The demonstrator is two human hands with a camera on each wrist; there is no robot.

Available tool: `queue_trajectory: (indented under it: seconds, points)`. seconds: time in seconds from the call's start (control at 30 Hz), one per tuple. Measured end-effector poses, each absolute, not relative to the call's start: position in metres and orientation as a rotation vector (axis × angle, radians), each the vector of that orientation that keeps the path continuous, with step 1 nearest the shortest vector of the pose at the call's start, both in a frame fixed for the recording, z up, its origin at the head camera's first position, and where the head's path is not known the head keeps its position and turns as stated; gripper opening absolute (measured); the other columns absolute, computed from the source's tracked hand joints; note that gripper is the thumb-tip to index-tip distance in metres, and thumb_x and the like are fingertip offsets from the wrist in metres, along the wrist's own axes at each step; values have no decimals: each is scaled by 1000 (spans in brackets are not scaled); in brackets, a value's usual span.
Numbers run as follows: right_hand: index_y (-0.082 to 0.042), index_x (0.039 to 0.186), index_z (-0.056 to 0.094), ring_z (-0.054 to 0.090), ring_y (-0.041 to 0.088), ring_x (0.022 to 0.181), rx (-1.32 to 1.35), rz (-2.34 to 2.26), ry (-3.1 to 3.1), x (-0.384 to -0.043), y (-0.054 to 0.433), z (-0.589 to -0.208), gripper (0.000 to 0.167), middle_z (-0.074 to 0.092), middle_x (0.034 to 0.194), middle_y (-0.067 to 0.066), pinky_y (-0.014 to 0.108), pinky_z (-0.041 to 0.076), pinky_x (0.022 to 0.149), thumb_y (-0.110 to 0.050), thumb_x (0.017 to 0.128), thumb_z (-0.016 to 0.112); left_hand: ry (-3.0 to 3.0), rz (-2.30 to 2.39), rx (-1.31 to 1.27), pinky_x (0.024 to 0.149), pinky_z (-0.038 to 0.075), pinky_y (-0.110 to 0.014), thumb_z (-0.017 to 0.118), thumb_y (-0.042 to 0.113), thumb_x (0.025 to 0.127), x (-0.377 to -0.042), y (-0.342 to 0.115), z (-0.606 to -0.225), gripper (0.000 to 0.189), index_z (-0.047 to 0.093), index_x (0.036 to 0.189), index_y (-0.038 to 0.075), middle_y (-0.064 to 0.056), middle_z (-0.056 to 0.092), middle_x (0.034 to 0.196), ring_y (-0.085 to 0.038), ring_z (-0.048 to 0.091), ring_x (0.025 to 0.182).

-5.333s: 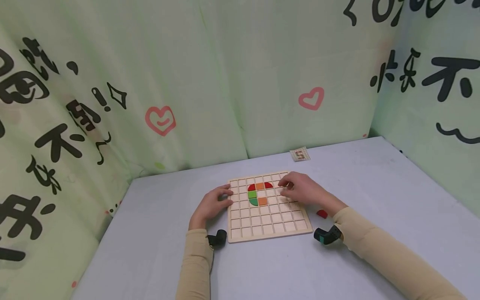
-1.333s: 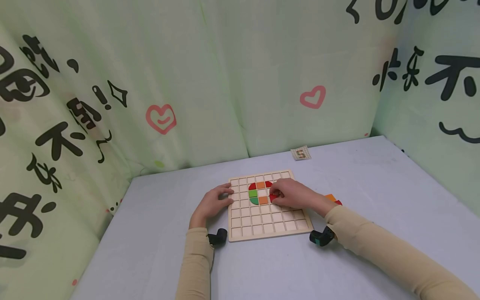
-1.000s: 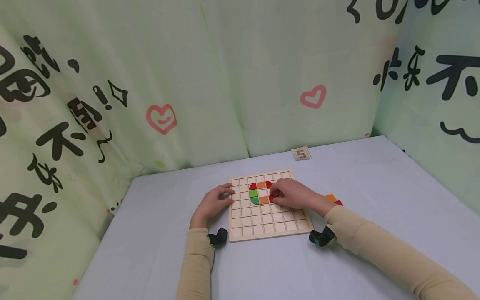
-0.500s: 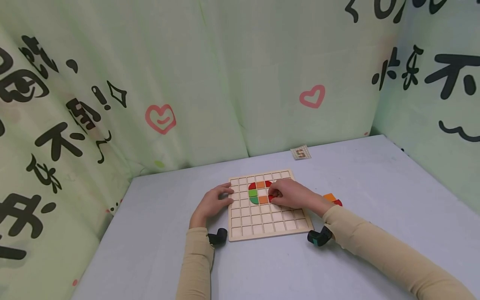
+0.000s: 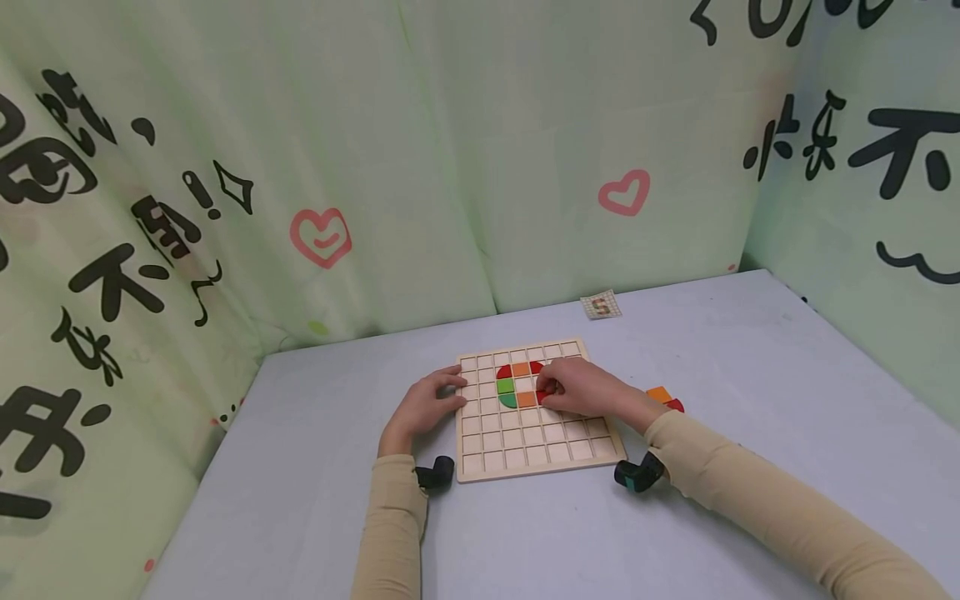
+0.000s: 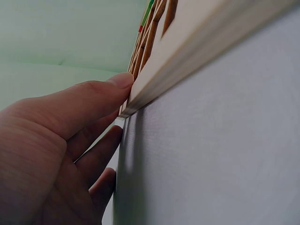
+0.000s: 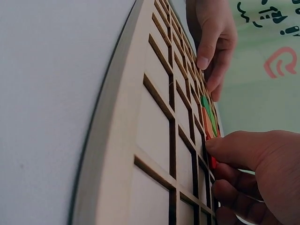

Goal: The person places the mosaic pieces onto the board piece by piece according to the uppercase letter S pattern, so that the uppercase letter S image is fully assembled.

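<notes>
A wooden grid board (image 5: 540, 476) lies on the table. My left hand (image 5: 426, 407) rests at its left edge, thumb (image 6: 123, 80) on the rim and the other fingers extended beside it. My right hand (image 5: 581, 389) is over the board's upper middle, thumb and fingers pinching a red piece (image 7: 213, 162) right at a cell, beside an orange square (image 5: 527, 399). Set in cells around it are a dark green rounded piece (image 5: 508, 401), a light green square (image 5: 506, 386), a red rounded piece (image 5: 505, 372), another orange square (image 5: 521, 368) and another red piece (image 5: 536, 367), partly hidden.
Right of the board, partly behind the right forearm, lie a loose orange piece (image 5: 659, 394) and a loose red piece (image 5: 676, 405). A small patterned card (image 5: 601, 306) lies near the table's back edge. A printed curtain (image 5: 450, 167) hangs behind the table.
Since the earliest frame, my right hand has moved left and down over the board, and a red piece now shows at its fingertips. Over the last second both hands have stayed almost still.
</notes>
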State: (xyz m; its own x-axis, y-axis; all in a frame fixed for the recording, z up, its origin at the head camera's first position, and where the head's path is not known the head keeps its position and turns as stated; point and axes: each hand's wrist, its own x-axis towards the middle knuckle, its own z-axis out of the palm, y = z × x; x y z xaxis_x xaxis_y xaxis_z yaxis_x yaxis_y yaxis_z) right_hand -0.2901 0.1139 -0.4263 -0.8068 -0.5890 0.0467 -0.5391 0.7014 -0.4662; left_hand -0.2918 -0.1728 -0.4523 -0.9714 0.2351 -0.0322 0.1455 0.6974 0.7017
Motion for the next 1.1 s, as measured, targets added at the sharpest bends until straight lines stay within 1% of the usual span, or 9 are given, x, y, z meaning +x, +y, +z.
queue_trajectory:
  seconds: [0.37, 0.57, 0.73, 0.9, 0.97, 1.1]
  points:
    - [-5, 100, 72, 57, 15, 83, -941, -731, 2799, -290, 115, -428, 12, 66, 92, 2, 29, 52, 77, -11, 90, 70, 2784, 1130, 320, 122, 29, -49, 70, 14, 92, -292, -173, -452, 32, 70, 123, 6, -6, 49, 154, -30, 36, 149]
    - [-5, 106, 71, 58, 14, 85, -859, -777, 2810, -290, 123, -428, 17, 68, 98, 3, 32, 54, 80, -14, 92, 70, 2793, 1130, 335, 122, 30, -49, 70, 13, 92, -292, -174, -452, 31, 70, 122, 6, -6, 49, 154, -31, 37, 148]
    - [-5, 111, 70, 60, 16, 90, -709, -834, 2808, -289, 141, -427, 21, 69, 102, 4, 37, 55, 84, -15, 93, 70, 2793, 1138, 350, 122, 30, -49, 70, 13, 92, -292, -173, -452, 31, 70, 122, 5, -7, 50, 153, -31, 37, 148]
    - [-4, 112, 69, 59, 18, 90, -576, -880, 2821, -282, 163, -423, 22, 68, 100, 5, 35, 54, 82, -16, 93, 68, 2797, 1135, 353, 122, 30, -48, 71, 13, 92, -291, -173, -451, 31, 70, 122, 5, -7, 50, 153, -31, 37, 148]
    - [-4, 113, 69, 59, 18, 90, -554, -876, 2834, -279, 174, -422, 24, 67, 100, 5, 36, 54, 82, -18, 94, 68, 2797, 1128, 354, 122, 30, -49, 70, 14, 92, -291, -173, -451, 31, 70, 122, 6, -7, 50, 153, -31, 37, 148]
    - [-2, 116, 68, 62, 21, 95, -554, -850, 2850, -276, 196, -421, 29, 69, 106, 8, 40, 55, 84, -19, 94, 68, 2794, 1126, 348, 122, 30, -50, 71, 13, 92, -291, -173, -452, 32, 69, 123, 6, -7, 49, 154, -32, 37, 148]
